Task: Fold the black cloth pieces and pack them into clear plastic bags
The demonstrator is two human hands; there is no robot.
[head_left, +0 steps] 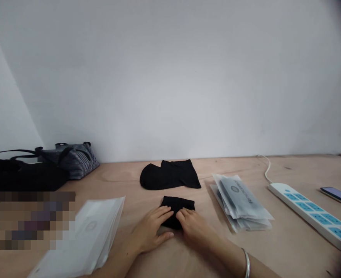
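Note:
A small folded black cloth lies on the wooden table in front of me. My left hand rests its fingertips on the cloth's left side, with the thumb apart on the table. On the cloth's right side is my right hand, its fingers bent and close together; whether they pinch the fabric is hidden. Behind them, a sock-shaped black cloth lies flat. To the right sits a stack of frosted plastic bags with dark contents and printed lettering. More frosted bags, pale and flat, lie to the left.
A white power strip with blue sockets and a cable runs along the right, beside a phone. At the back left are a striped bag and a black bag. A wall stands behind the table.

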